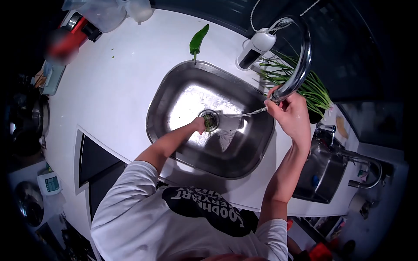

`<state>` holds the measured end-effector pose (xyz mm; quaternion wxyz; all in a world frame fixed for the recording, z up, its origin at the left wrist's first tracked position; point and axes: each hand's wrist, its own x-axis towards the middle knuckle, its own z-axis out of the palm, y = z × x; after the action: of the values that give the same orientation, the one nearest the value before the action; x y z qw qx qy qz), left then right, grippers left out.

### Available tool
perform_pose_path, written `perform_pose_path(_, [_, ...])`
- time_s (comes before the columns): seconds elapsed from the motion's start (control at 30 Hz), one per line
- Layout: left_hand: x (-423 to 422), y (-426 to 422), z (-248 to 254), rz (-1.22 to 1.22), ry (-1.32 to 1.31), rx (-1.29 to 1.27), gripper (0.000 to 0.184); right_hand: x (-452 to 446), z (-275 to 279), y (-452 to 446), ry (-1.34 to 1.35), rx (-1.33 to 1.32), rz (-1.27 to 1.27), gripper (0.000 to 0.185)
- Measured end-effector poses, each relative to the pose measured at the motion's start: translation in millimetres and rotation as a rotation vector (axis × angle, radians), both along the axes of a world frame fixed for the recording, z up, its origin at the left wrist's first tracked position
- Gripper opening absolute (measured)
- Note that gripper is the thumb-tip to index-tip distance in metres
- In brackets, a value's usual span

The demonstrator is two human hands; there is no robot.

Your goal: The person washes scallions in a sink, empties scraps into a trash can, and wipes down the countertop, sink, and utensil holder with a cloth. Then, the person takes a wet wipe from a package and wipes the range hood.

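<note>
My right hand (289, 115) grips the end of the curved chrome faucet (302, 61), thumb and fingers closed around its spout. A stream of water (254, 112) runs slanting from it into the steel sink (170, 89). Down in the basin, my left hand (200, 125) is at the drain (211, 116), its fingers curled and partly hidden. Green scraps (207, 123) show right beside those fingers; whether they are held or lie in the drain is unclear. Behind the sink's far rim lies a green chili pepper (198, 40), its stem toward the basin.
A white device (258, 45) with a dark panel stands behind the sink. Green onions (315, 89) lie to its right. Further right is a second, smaller sink (315, 167) with its own faucet (370, 167). Translucent containers (102, 15) stand at the far left of the white counter (104, 91).
</note>
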<state>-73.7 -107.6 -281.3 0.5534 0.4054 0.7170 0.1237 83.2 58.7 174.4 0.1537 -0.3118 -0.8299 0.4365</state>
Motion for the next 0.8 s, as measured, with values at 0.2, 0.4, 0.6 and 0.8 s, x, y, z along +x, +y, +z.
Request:
perform_pose_path(0.2, [24.6,28.9,-35.5,-0.075,0.364,0.262,0.018,0.7,0.6,-4.1,-0.005,0.075,0.006,0.016])
perform_pose_path(0.4, [77.8,7.6,61.2,-0.336,0.456,0.56,0.028,-2.7,-7.3,-1.2,0.041,0.088,0.055,0.016])
perform_pose_path(0.6, [120.3,8.0,37.3,-0.774,0.508,1.103,0.063,0.1,-20.0,-13.1,0.144,-0.051,-0.08,0.023])
perform_pose_path(0.8, [93.2,1.8,42.7,-0.454,0.599,0.739,0.066,24.2,-50.2,-18.2,0.019,-0.23,-0.055,0.04])
